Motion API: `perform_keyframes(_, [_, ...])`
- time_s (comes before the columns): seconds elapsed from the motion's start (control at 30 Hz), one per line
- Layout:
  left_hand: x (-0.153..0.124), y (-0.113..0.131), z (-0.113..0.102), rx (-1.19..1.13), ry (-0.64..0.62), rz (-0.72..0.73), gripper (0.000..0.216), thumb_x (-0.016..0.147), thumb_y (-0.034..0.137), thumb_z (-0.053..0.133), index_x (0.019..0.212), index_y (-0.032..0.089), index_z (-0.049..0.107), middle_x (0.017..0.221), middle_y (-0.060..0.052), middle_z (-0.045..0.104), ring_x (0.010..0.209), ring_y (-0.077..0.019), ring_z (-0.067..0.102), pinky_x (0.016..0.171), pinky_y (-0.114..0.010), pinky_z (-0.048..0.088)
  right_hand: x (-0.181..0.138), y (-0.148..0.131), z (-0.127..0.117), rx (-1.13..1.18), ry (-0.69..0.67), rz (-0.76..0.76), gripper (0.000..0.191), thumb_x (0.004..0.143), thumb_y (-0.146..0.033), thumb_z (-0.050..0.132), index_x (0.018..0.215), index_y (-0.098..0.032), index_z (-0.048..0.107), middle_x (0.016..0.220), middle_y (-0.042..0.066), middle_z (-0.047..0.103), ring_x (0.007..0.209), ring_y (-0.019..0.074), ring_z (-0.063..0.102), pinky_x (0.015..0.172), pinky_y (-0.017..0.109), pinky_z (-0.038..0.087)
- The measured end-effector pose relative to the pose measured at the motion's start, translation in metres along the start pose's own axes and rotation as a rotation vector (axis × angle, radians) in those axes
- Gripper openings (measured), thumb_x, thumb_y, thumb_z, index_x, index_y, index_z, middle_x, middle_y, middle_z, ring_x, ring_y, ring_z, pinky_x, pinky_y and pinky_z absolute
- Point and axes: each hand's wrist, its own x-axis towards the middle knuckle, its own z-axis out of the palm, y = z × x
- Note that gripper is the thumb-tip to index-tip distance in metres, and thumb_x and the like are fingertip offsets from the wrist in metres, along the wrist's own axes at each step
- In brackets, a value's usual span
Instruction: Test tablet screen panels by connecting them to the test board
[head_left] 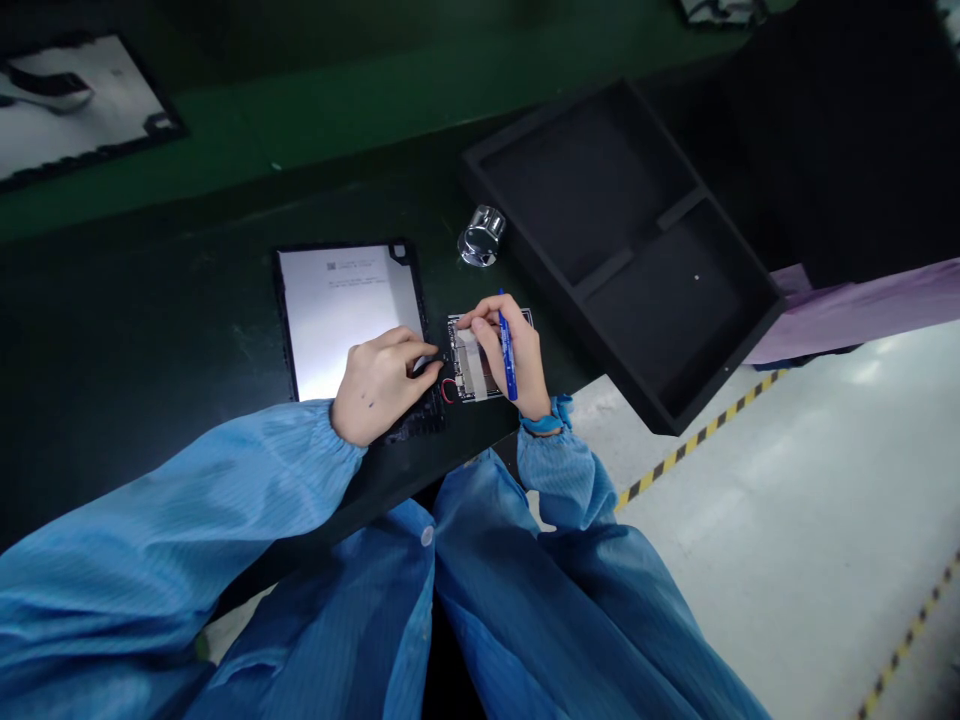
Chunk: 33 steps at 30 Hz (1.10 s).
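Note:
A flat display panel [345,310] with a silver-white back and black frame lies on the dark table. Over its lower right edge is my left hand [386,385], thumb and fingertips drawn close together. What is between them, if anything, is too small and dark to make out. Just right of the panel sits a small circuit board assembly [471,365] with a pale strip and a short red wire at its lower left. My right hand [521,350] rests over this board, fingertips at its upper part. A blue pen [508,350] is tucked in that hand, lying along the thumb.
A shiny metal-topped round container [484,232] stands beyond the board. To the right, a black divided tray [600,270] overhangs the table edge. Another panel [82,110] lies at far left, and a purple-clothed person's sleeve [862,305] shows at right.

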Motion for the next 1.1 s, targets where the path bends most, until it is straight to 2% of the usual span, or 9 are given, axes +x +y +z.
perform_keyframes(0.27, [-0.002, -0.002, 0.004, 0.027, 0.01, 0.033, 0.015, 0.086, 0.019, 0.067, 0.091, 0.011, 0.08, 0.087, -0.007, 0.075, 0.061, -0.0153, 0.064, 0.059, -0.028, 0.051, 0.0, 0.002, 0.001, -0.018, -0.005, 0.005, 0.007, 0.097, -0.029, 0.053, 0.093, -0.023, 0.054, 0.092, 0.0, 0.071, 0.088, 0.0139, 0.069, 0.084, 0.03, 0.053])
perform_keyframes(0.57, [0.0, -0.006, 0.005, 0.078, 0.017, 0.127, 0.016, 0.088, 0.019, 0.066, 0.09, 0.011, 0.079, 0.089, -0.007, 0.075, 0.059, -0.0145, 0.063, 0.057, -0.028, 0.048, 0.004, -0.002, -0.013, -0.136, -0.218, -0.093, 0.024, 0.082, -0.02, 0.069, 0.102, -0.024, 0.056, 0.101, 0.0, 0.067, 0.093, 0.0156, 0.062, 0.086, 0.032, 0.052])
perform_keyframes(0.67, [0.001, -0.005, 0.008, 0.095, -0.005, 0.104, 0.016, 0.089, 0.019, 0.064, 0.088, 0.012, 0.078, 0.089, -0.007, 0.075, 0.061, -0.0151, 0.064, 0.058, -0.028, 0.049, 0.003, 0.001, -0.005, -0.211, -0.184, -0.083, 0.023, 0.083, -0.023, 0.07, 0.102, -0.025, 0.057, 0.096, 0.0, 0.067, 0.092, 0.0172, 0.062, 0.083, 0.032, 0.052])
perform_keyframes(0.77, [0.004, 0.0, 0.006, 0.116, -0.055, 0.056, 0.017, 0.09, 0.021, 0.063, 0.088, 0.014, 0.078, 0.091, -0.007, 0.075, 0.067, -0.0178, 0.068, 0.061, -0.029, 0.051, 0.001, 0.005, 0.004, -0.251, -0.068, -0.088, 0.021, 0.086, -0.028, 0.068, 0.103, -0.024, 0.057, 0.093, 0.001, 0.066, 0.091, 0.0184, 0.063, 0.083, 0.034, 0.053])
perform_keyframes(0.87, [0.006, 0.003, -0.016, 0.087, -0.058, 0.011, 0.026, 0.088, 0.03, 0.067, 0.109, 0.016, 0.076, 0.108, -0.009, 0.075, 0.091, -0.0252, 0.072, 0.079, -0.034, 0.056, -0.002, 0.001, 0.0, -0.173, 0.055, -0.093, 0.026, 0.091, -0.036, 0.063, 0.112, -0.024, 0.055, 0.096, 0.003, 0.067, 0.09, 0.0184, 0.065, 0.082, 0.035, 0.056])
perform_keyframes(0.9, [0.005, 0.001, -0.029, 0.063, -0.033, -0.027, 0.036, 0.087, 0.034, 0.069, 0.118, 0.016, 0.073, 0.117, -0.01, 0.074, 0.102, -0.0279, 0.071, 0.089, -0.038, 0.055, -0.002, -0.003, -0.004, -0.171, 0.031, -0.112, 0.031, 0.091, -0.039, 0.063, 0.117, -0.024, 0.054, 0.102, 0.004, 0.069, 0.094, 0.0192, 0.067, 0.086, 0.036, 0.057])
perform_keyframes(0.97, [-0.003, -0.006, -0.059, -0.033, 0.011, -0.168, 0.057, 0.086, 0.042, 0.071, 0.136, 0.017, 0.062, 0.137, -0.012, 0.065, 0.12, -0.0321, 0.064, 0.105, -0.044, 0.049, -0.005, -0.013, -0.013, -0.262, -0.152, -0.188, 0.053, 0.086, -0.044, 0.071, 0.131, -0.025, 0.051, 0.122, 0.007, 0.068, 0.114, 0.0242, 0.065, 0.1, 0.043, 0.053])
perform_keyframes(1.03, [-0.017, -0.017, -0.087, -0.197, -0.014, -0.387, 0.072, 0.087, 0.048, 0.069, 0.15, 0.019, 0.048, 0.151, -0.014, 0.053, 0.134, -0.0333, 0.054, 0.112, -0.048, 0.044, -0.007, -0.022, -0.019, -0.428, -0.398, -0.262, 0.091, 0.073, -0.048, 0.084, 0.149, -0.023, 0.038, 0.146, 0.013, 0.056, 0.139, 0.0329, 0.049, 0.116, 0.052, 0.04])
perform_keyframes(1.1, [-0.033, -0.026, -0.106, -0.369, -0.055, -0.621, 0.082, 0.086, 0.05, 0.07, 0.156, 0.021, 0.037, 0.158, -0.015, 0.043, 0.144, -0.0321, 0.043, 0.118, -0.048, 0.036, -0.008, -0.027, -0.02, -0.586, -0.557, -0.299, 0.125, 0.062, -0.049, 0.091, 0.16, -0.019, 0.019, 0.159, 0.018, 0.039, 0.152, 0.0397, 0.028, 0.124, 0.06, 0.025])
